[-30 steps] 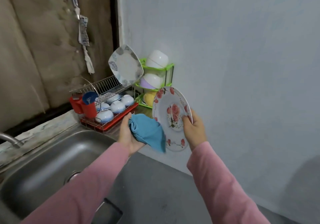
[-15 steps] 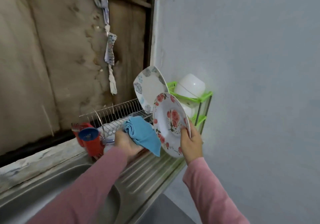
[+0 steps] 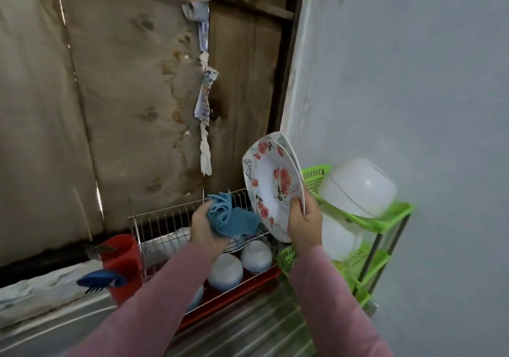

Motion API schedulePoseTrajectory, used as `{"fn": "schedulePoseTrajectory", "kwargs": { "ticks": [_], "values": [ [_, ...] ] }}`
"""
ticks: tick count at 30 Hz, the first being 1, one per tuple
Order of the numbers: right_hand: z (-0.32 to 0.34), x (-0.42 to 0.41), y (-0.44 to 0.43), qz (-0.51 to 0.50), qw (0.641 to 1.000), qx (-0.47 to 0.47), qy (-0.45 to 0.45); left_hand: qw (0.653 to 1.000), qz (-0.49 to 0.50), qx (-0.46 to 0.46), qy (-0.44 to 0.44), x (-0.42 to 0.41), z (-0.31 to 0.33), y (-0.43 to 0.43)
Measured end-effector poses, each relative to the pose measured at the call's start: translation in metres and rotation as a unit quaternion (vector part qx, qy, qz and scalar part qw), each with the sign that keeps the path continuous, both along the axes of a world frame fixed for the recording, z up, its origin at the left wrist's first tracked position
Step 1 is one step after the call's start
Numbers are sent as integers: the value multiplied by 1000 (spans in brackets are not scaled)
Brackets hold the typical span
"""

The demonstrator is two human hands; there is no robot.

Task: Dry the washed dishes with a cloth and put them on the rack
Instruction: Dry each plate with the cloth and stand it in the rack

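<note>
Brown boards (image 3: 132, 95) make the back wall, and a red cup (image 3: 121, 260) stands low on the left. Next is the wire rack (image 3: 165, 219), with small bowls (image 3: 225, 271) upside down under it. The left hand (image 3: 205, 225) is bunched round the blue cloth (image 3: 231, 217). Apart from it, the right hand (image 3: 304, 223) pinches the bottom edge of the flower plate (image 3: 272, 191), held upright over the rack, just in front of another plate (image 3: 285, 142). I think it should go down slowly into a free slot, without bumping that plate. A green shelf (image 3: 396, 213) holding a white bowl (image 3: 358, 187) is on the far right.
</note>
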State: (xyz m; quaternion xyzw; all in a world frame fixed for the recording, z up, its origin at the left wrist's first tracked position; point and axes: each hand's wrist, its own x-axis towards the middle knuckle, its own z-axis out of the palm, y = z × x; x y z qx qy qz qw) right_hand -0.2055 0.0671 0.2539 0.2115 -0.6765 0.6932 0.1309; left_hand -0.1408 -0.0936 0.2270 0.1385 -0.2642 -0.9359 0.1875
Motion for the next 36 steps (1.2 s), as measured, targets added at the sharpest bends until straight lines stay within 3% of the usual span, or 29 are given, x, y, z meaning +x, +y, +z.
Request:
{"fn": "schedulePoseTrajectory", "kwargs": {
  "ticks": [4,9,11,14,16,18,22,27,31,36],
  "values": [
    [-2,-40,-14,33,999,31,24,995,42,-70,-64,-18,1,-9],
    [2,-73,-34,76,992,97,40,955,135,-218,-149,-37,-9,-18],
    [-1,-85,-47,87,991,99,33,917,171,-315,-176,-45,-8,-19],
    [-14,-102,-64,95,987,127,16,825,202,-486,-207,-52,-8,-14],
    [-21,-106,-72,95,987,129,18,778,215,-551,-214,-55,-10,-9],
    [-30,-112,-77,94,987,133,13,755,241,-569,-218,-56,-12,-4],
    [-46,-120,-79,139,967,215,-7,748,291,-539,-255,-59,-16,-6],
    [-41,-115,-67,148,964,217,48,803,291,-437,-283,-59,-16,-10],
    [-35,-106,-51,133,962,213,102,845,301,-365,-250,-50,-13,-2],
    [-32,-91,-36,157,952,203,165,850,339,-338,-219,-35,-14,20]
  ]
}}
